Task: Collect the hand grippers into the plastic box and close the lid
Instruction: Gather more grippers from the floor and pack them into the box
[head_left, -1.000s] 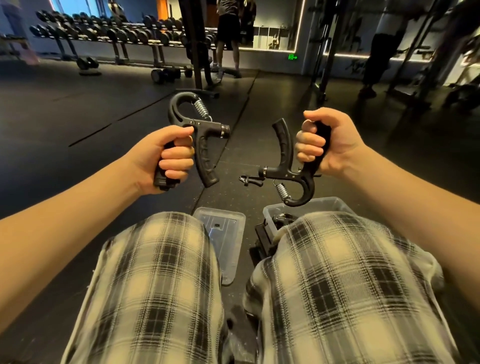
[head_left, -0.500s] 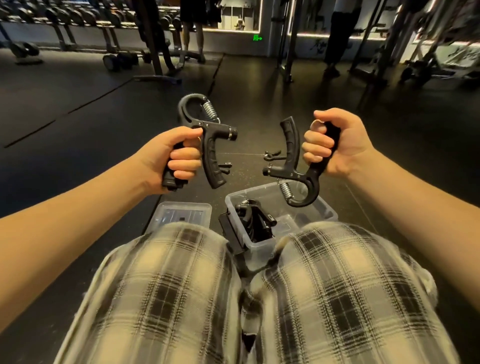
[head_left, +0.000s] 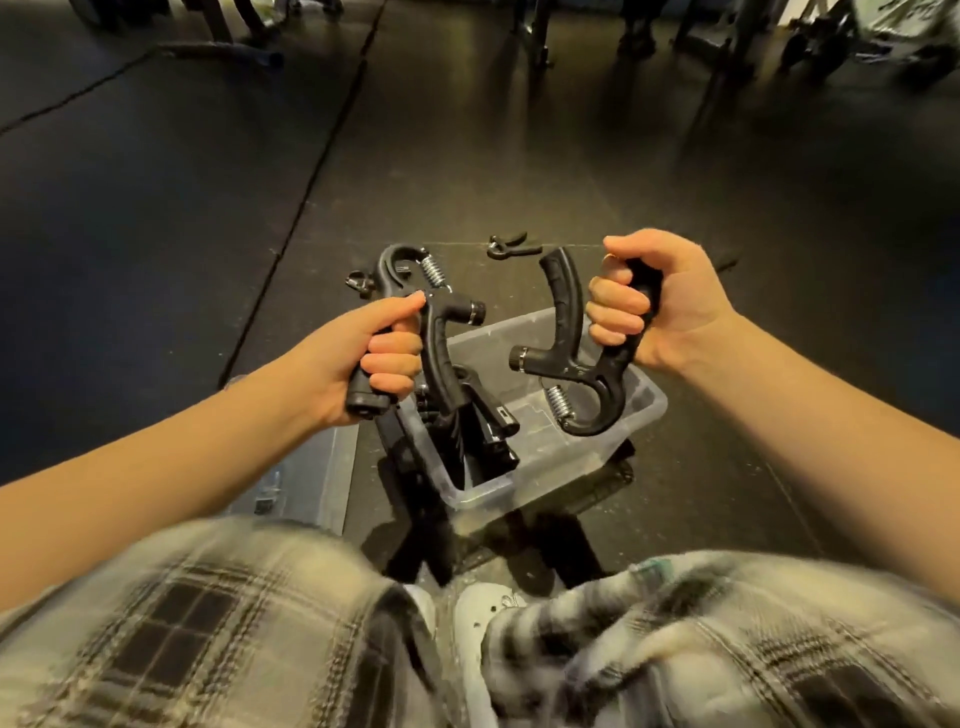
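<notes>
Clear plastic box (head_left: 639, 400) stands open on the floor, directly below both hands. Stored hand grippers (head_left: 485, 434) fill its left end. Lid (head_left: 317, 478) lies flat at the box's left edge. Left hand (head_left: 363, 358) clamps a spring-up hand gripper (head_left: 441, 338) over that end. Right hand (head_left: 660, 301), judged better placed, clamps a spring-down hand gripper (head_left: 576, 366) over the bare right half. A loose hand gripper (head_left: 511, 245) lies beyond the far edge.
</notes>
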